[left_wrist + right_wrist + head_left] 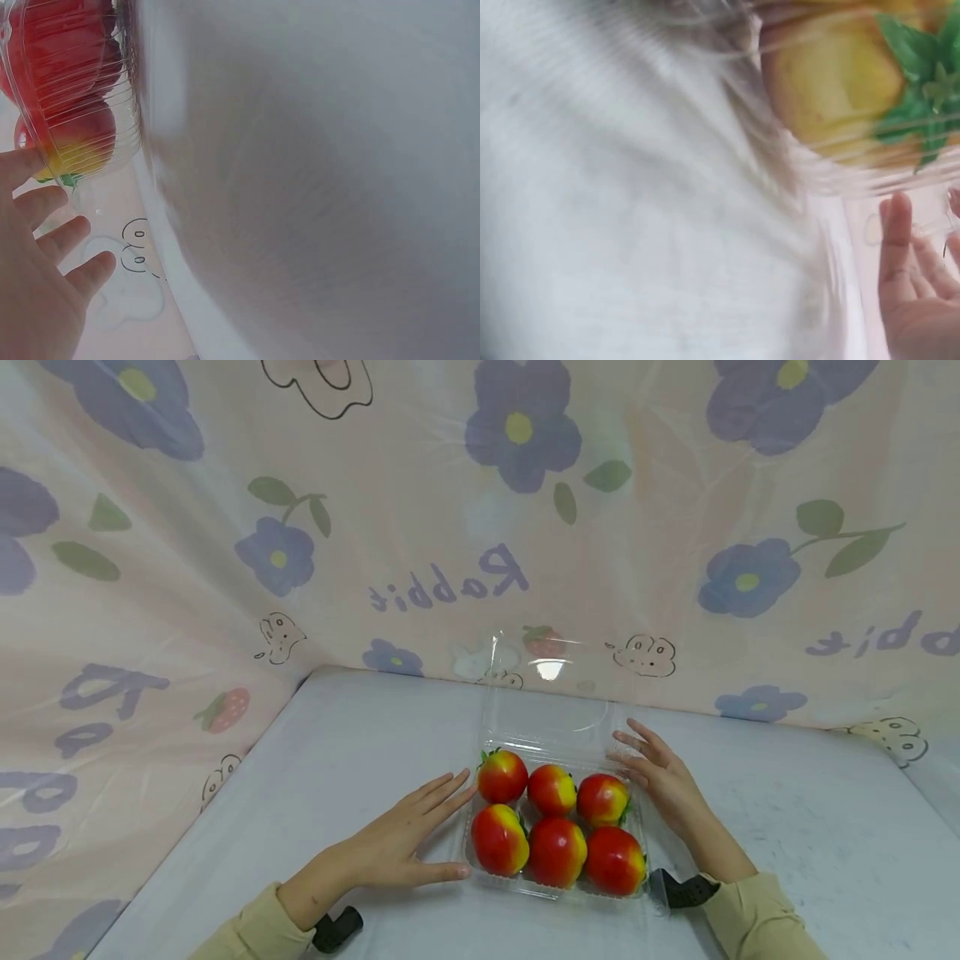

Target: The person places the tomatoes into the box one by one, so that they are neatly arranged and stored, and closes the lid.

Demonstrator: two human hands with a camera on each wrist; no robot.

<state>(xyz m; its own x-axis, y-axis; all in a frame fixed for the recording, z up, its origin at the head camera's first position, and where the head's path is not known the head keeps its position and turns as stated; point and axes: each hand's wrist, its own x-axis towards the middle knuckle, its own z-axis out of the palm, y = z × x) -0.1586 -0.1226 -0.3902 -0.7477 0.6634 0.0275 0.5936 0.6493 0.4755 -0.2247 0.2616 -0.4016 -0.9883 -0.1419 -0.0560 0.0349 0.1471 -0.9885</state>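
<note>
A clear plastic clamshell box (517, 886) sits on the table with its transparent lid (551, 718) raised at the back. Several red-and-yellow tomatoes (556, 852) with green leafy tops lie inside in two rows. My left hand (397, 842) is spread along the box's left side, its fingertips at the wall. Seen from the left wrist, those fingers (52, 244) are extended beside the ribbed wall. At the back right corner, near the lid's hinge, my right hand (670, 781) has its fingers loosely extended. The right wrist view is blurred and shows a tomato (825, 82) above the fingers (897, 232).
The box stands on a white table (375, 718). A cloth (420, 510) printed with flowers and rabbits hangs behind and to the left. Black camera mounts (337, 930) are at both wrists; the right one lies close to the box's front right corner.
</note>
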